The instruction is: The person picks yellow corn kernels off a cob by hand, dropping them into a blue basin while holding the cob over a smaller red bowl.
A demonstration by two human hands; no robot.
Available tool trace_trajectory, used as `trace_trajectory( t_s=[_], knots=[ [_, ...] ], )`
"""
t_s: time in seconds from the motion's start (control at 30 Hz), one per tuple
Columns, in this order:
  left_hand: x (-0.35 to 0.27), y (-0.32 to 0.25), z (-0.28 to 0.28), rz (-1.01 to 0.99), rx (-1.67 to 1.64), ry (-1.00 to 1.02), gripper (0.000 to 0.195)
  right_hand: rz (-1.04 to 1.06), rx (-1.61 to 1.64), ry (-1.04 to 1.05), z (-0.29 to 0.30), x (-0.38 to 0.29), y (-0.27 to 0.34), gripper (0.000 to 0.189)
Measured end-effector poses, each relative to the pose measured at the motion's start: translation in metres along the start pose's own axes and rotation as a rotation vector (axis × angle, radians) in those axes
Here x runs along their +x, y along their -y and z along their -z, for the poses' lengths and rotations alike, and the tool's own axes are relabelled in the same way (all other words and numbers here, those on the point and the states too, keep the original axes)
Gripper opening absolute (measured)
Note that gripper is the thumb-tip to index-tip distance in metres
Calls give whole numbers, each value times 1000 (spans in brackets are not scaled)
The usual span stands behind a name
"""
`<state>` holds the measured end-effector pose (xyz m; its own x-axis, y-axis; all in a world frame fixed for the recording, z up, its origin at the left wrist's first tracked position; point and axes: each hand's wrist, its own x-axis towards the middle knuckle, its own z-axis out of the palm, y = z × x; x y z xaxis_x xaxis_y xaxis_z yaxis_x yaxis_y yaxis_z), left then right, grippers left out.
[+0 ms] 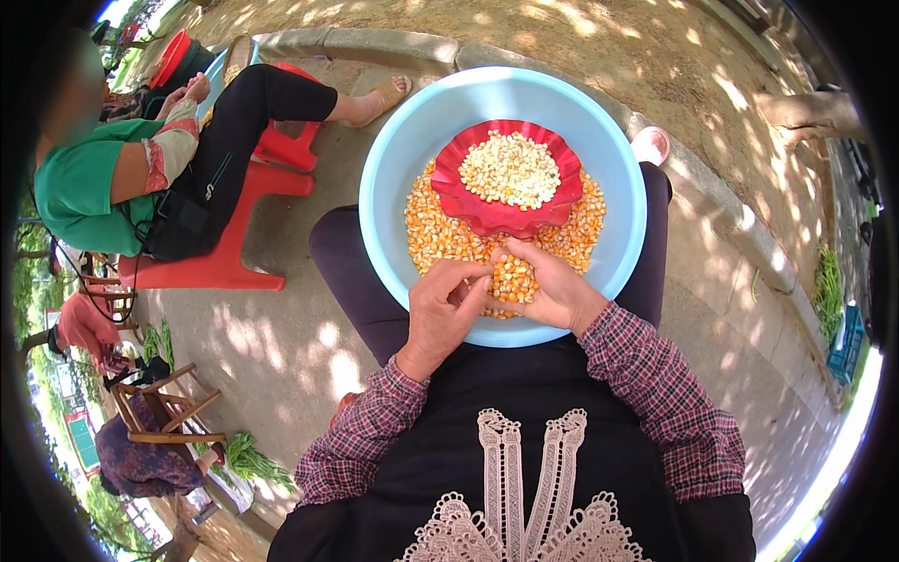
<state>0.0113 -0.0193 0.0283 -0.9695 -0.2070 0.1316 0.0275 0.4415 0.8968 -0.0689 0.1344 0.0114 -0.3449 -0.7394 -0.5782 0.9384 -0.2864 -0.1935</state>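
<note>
A round light-blue plastic basin [383, 190] rests on my lap with a layer of orange-yellow corn kernels [439, 235] in it. On these kernels sits a red dish with a wavy rim [499, 218], heaped with paler corn kernels [509, 168]. My right hand [562, 288] is cupped over the basin's near side and holds a small pile of orange kernels [514, 279]. Just left of that pile, my left hand [446, 305] has its thumb and forefinger close together. Whether a kernel is between those fingertips cannot be made out.
At left a person in a green shirt [84, 190] sits on a red plastic stool [260, 183]. Beyond lie a wooden stool [168, 414] and green vegetables [249, 460]. A stone kerb [393, 48] curves past the basin; a blue-green crate [846, 344] stands at far right.
</note>
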Motion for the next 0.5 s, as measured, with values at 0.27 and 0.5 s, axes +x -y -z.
trace_trajectory(
  t_s=[0.27, 0.5],
  knots=[
    [-2, -7, -13, -115, 156, 32, 18, 79, -15, -43, 11, 7, -5, 28],
    [1, -2, -11, -111, 290, 115, 15, 42, -41, -3, -4, 1, -3, 27]
  ],
)
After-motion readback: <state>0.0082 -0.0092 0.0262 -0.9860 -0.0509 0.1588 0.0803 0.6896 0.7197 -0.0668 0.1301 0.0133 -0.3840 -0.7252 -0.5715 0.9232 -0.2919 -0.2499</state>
